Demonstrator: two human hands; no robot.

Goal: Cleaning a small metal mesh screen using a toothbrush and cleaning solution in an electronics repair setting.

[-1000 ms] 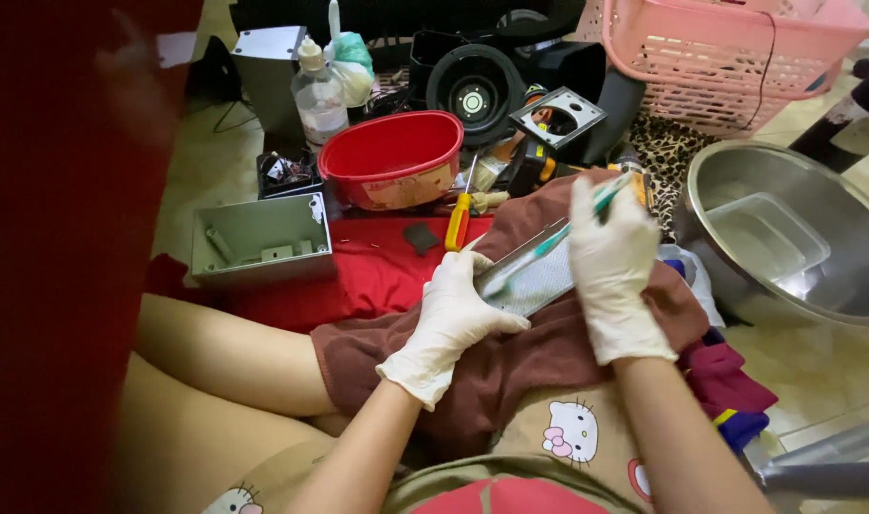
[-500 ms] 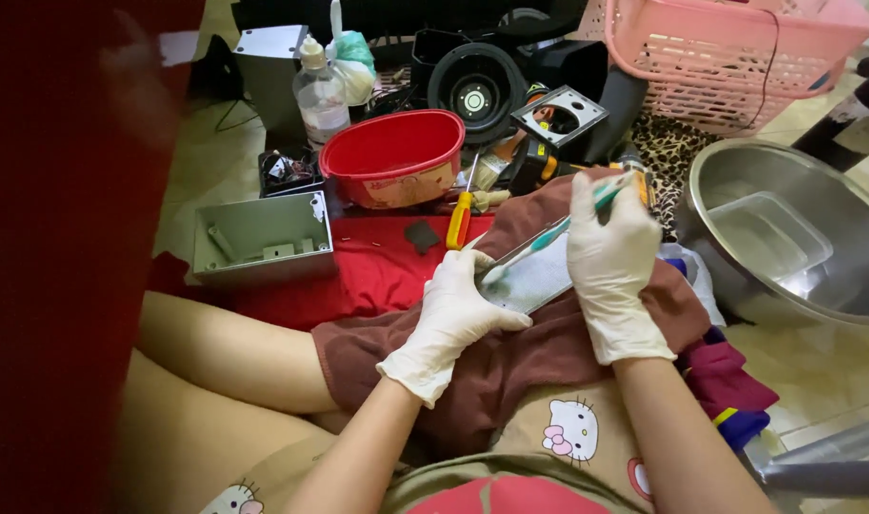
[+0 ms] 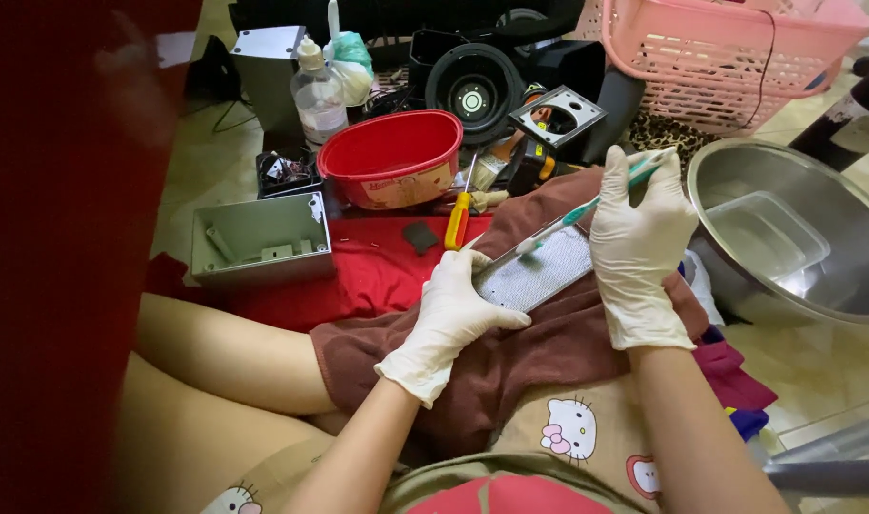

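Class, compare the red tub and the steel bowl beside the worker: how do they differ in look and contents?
The red tub is oval plastic; the steel bowl is round, shiny metal and wider. The red tub sits behind the cloth, the steel bowl at the right with a clear plastic container inside. Both stand upright and open.

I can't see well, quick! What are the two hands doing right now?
Left hand: closed on the near end of the grey mesh panel.
Right hand: closed around a green-and-white toothbrush, bristles on the panel.

Both gloved: left hand (image 3: 456, 311) flat, right hand (image 3: 637, 240) fisted, upright.
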